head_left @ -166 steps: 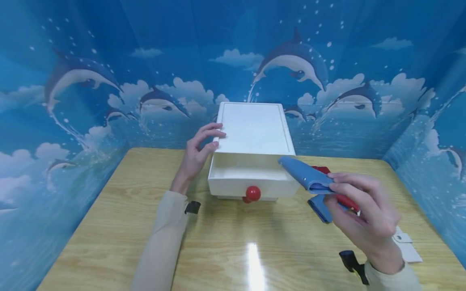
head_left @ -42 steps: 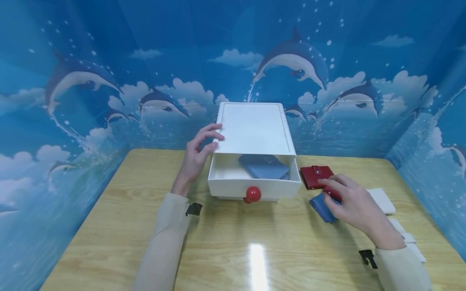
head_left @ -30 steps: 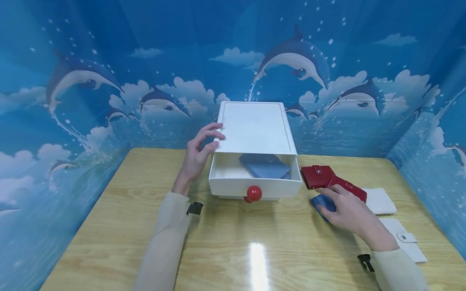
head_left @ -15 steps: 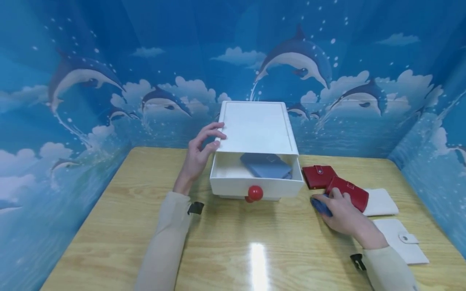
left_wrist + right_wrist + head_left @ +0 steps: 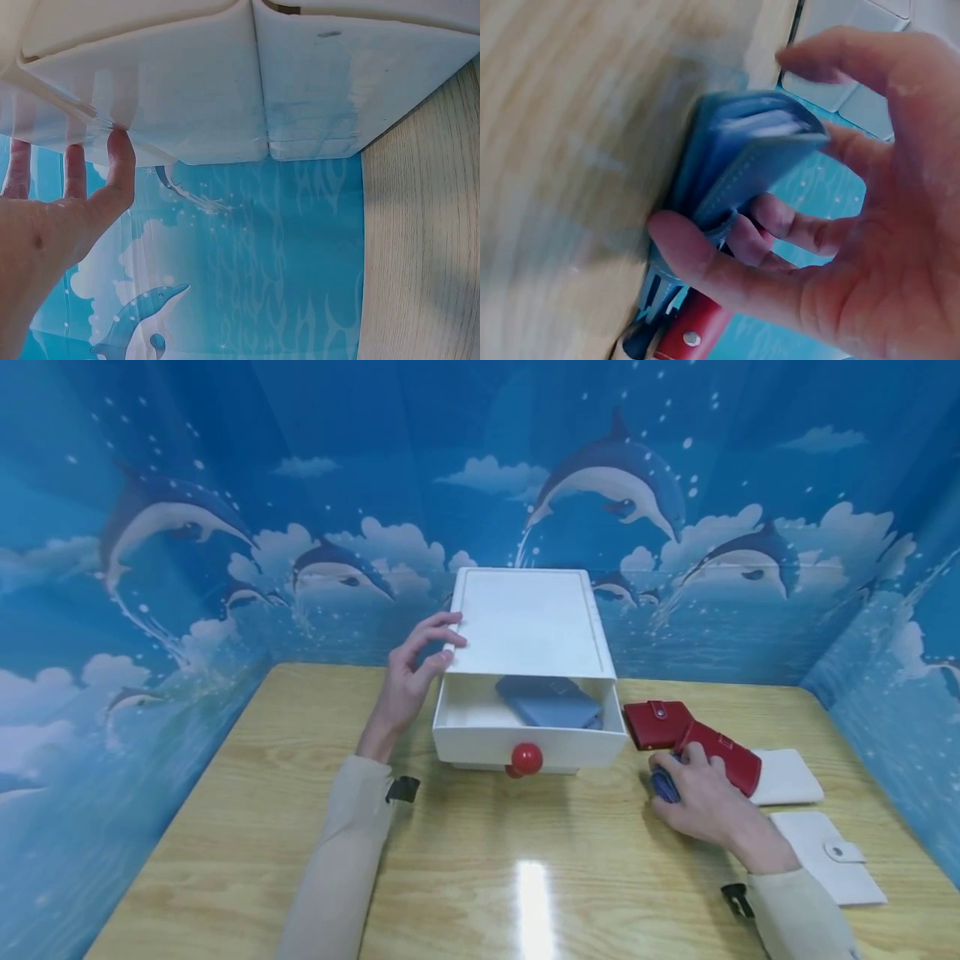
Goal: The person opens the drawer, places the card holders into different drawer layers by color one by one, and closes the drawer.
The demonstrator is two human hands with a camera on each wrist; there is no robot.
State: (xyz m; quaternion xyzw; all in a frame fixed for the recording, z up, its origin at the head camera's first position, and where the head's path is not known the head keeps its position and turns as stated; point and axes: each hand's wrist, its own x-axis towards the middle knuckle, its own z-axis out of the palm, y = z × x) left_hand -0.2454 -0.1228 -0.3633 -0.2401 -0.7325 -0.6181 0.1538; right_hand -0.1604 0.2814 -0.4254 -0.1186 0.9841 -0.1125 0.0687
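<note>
My left hand (image 5: 405, 681) rests on the left edge of a white drawer box (image 5: 528, 622), its fingertips touching the top and side. The drawer (image 5: 487, 745), with a red round knob (image 5: 527, 758), is pulled out. Inside it lies a blue-grey wallet (image 5: 551, 702), partly under the box top. To the right, my right hand (image 5: 708, 806) grips a small blue card wallet (image 5: 664, 783) close to the table. In the right wrist view that card wallet (image 5: 754, 169) stands tilted between thumb and fingers, its layered slots showing.
Right of the box lie a dark red snap wallet (image 5: 658, 724) and another red wallet (image 5: 731, 758), which overlaps a white wallet (image 5: 786, 777). A second white wallet (image 5: 828, 860) with a snap tab lies nearer. A dolphin-print curtain (image 5: 480, 485) backs the wooden table (image 5: 247, 827).
The blue-grey wallet, earlier in my right hand over the drawer, now lies inside. My right hand has moved back right and taken hold of the small blue card wallet. My left hand has stayed put.
</note>
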